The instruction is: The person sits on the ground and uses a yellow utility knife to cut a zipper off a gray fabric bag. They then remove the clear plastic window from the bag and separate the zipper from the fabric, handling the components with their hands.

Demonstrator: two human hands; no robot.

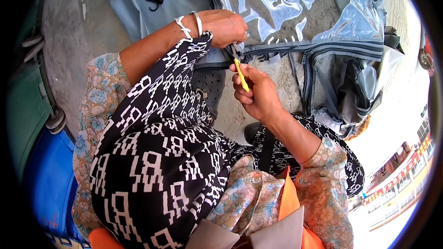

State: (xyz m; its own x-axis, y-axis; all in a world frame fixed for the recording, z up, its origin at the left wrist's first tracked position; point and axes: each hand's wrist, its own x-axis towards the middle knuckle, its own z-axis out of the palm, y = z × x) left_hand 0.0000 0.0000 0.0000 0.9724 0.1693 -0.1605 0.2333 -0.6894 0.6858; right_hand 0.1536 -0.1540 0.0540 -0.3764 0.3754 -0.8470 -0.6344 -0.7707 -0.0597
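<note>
A green bin stands at far left with a blue bin below it, both beside a stretch of grey floor, as a worker in a floral shirt bends over a piece of fabric work outdoors. Black-and-white trousers fill the foreground. Above the outstretched left arm lies blue-grey cloth, a black hook resting on it. Two white bands circle the left wrist. The left hand, fingers curled under, sits at the cloth's edge; from here I cannot tell what, if anything, they pinch. A dark, holed clog shows below. At centre, just below the left hand, is a yellow tool, pinched between the thumb and curled fingers of the right hand. Its metal tip points up to the left end of the striped trim; whether it touches, I cannot see. Beyond, a glossy clear sheet spreads above the trim. Grey fabric lies crumpled at right, with a sunlit building at the lower right.
</note>
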